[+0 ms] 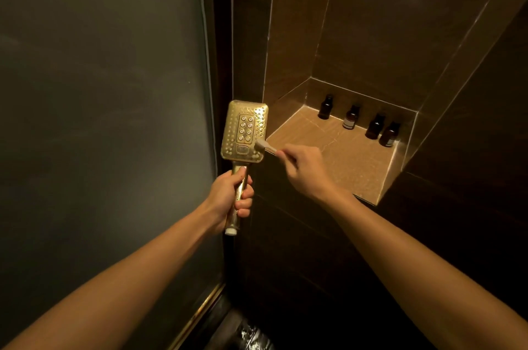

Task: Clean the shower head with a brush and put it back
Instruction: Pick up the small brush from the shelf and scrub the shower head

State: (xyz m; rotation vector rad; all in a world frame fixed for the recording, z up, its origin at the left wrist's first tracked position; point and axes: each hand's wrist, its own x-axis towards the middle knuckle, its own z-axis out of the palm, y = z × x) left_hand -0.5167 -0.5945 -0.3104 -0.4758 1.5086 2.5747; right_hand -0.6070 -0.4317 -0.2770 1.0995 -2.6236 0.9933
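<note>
Scrubbing looks underway: the left hand clasps the detached gold shower head upright by its handle, the right hand pinches a small brush against its lower-right nozzles, and remounting remains.

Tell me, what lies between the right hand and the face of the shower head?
In the head view, only the brush: its handle runs from the right hand to the shower head, bristles on the face.

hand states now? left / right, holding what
Left hand: closed around the shower head handle.
Right hand: closed on the brush, bristles against the head's face.
</note>
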